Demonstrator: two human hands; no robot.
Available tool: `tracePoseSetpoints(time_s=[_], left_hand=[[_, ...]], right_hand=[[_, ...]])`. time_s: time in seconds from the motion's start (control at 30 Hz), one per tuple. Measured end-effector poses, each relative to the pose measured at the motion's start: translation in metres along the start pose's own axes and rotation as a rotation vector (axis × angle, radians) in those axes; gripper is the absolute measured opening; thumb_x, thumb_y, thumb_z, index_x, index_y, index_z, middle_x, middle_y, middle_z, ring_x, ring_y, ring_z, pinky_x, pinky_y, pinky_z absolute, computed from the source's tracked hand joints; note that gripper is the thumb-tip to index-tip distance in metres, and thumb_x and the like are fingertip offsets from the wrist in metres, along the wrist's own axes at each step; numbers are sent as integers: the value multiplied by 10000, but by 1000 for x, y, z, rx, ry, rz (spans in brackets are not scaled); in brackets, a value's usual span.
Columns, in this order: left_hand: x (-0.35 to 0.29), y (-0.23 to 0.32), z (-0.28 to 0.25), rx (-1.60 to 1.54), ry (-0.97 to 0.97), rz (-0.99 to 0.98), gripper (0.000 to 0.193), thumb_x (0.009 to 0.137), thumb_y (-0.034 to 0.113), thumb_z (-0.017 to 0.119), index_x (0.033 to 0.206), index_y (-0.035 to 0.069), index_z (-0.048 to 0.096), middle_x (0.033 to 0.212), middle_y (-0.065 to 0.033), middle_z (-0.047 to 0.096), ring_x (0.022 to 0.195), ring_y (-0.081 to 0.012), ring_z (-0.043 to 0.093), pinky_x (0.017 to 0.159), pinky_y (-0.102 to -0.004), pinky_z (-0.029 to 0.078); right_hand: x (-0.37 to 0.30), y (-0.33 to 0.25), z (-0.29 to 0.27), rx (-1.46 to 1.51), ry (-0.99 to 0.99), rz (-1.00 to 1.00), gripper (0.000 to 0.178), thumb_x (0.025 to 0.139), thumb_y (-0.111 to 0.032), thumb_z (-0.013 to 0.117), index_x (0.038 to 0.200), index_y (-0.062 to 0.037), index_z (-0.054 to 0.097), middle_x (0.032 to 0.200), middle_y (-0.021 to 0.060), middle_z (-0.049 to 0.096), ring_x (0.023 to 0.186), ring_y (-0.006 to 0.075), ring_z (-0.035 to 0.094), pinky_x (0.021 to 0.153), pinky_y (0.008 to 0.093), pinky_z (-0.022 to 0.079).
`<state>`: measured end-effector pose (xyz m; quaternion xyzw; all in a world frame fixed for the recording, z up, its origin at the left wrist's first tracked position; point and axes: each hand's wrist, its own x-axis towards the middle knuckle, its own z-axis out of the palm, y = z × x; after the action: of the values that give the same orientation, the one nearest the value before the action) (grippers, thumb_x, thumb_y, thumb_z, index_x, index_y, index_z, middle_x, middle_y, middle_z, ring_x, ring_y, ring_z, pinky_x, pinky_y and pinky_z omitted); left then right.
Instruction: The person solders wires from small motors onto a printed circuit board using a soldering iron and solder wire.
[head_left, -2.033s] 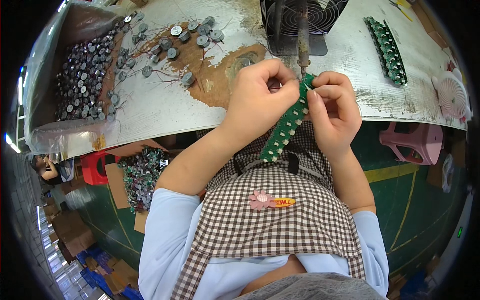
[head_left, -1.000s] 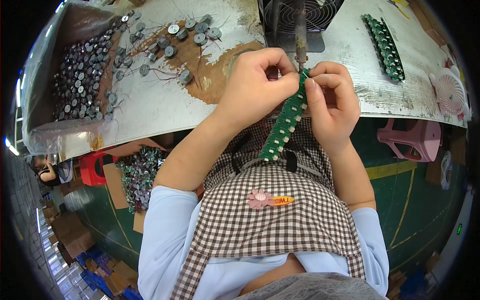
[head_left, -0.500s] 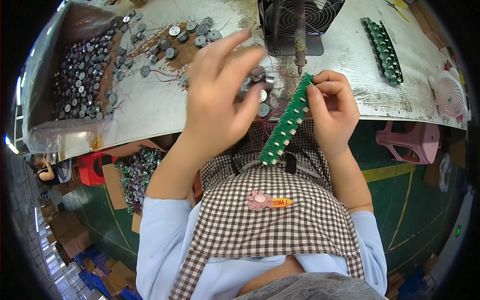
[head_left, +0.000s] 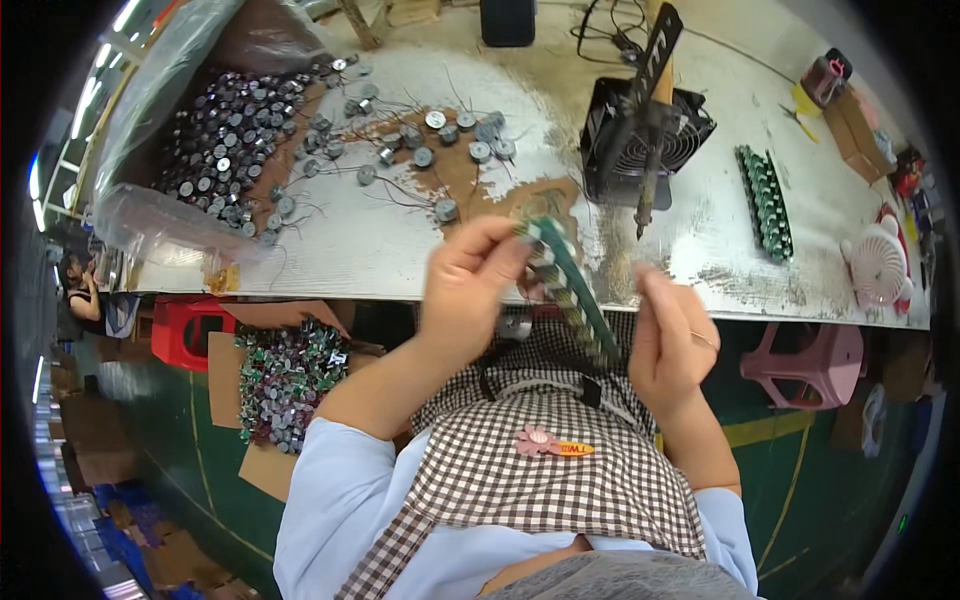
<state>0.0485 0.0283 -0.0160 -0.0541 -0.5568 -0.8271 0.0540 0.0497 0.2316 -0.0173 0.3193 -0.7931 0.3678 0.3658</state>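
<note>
My left hand (head_left: 468,290) grips the upper end of a green circuit board strip (head_left: 572,285) between thumb and fingers. The strip slants down to the right over my lap, smeared by motion, with small pale parts along it. Apart from its lower end, my right hand (head_left: 672,335) is raised with loosely bent fingers and holds nothing I can see. Above that hand, the pointed tip of a soldering iron (head_left: 644,215) hangs down on a stand. Beside my left wrist, a small round metal motor (head_left: 514,326) shows partly at the table edge.
A black fan (head_left: 640,145) stands behind the iron. Loose wired motors (head_left: 423,157) lie at left, by a plastic-lined box (head_left: 150,215) full of them. More green strips (head_left: 765,205) and a small white fan (head_left: 880,262) are at right. A carton (head_left: 225,380) of parts sits below the table.
The strip has passed from my right hand to my left and now slants the other way. My right hand has let go and lowered. The whole view has shifted.
</note>
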Motion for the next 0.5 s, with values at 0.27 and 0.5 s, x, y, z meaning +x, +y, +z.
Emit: tracePoseSetpoints(time_s=[0.27, 0.5], left_hand=[[2, 16, 6, -397, -151, -411, 172, 961, 181, 486, 883, 41, 548, 747, 23, 527, 678, -42, 467, 630, -198, 396], [-6, 12, 2, -374, -11, -383, 172, 965, 188, 481, 933, 55, 585, 759, 33, 542, 650, -45, 481, 589, -210, 402]], right_hand=[[24, -26, 34, 225, -27, -169, 60, 828, 31, 603, 881, 42, 578, 657, 131, 576, 484, 270, 559, 441, 341, 437], [29, -33, 52, 129, -26, -258, 81, 781, 10, 664, 818, -13, 596, 670, 100, 596, 520, 232, 571, 459, 315, 439]])
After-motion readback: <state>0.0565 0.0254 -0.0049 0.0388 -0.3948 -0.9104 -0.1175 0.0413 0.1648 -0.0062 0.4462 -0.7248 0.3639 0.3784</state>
